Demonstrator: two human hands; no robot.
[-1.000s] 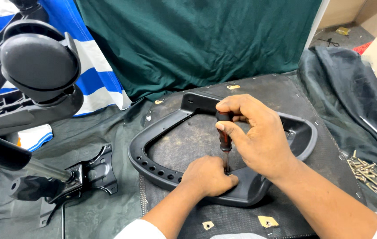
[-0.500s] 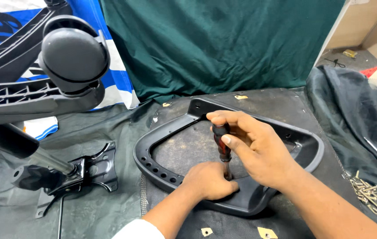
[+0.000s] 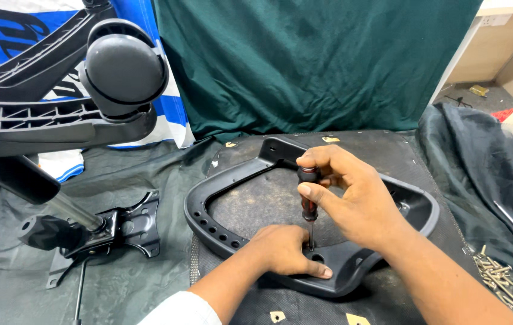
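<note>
Head view: the black plastic frame, a curved loop with a row of holes along its left rim, lies flat on the dark mat in front of me. It looks stiff and fairly light, likely to skid if not pinned, so I judge the broad near edge the best place to press it down. My left hand does that, fingers closed together and flat on that edge beside a hole. My right hand is clamped around the screwdriver, held upright with its tip at the frame. A chair base with a caster lies tipped at left, its metal plate near the frame; loose screws sit at right.
</note>
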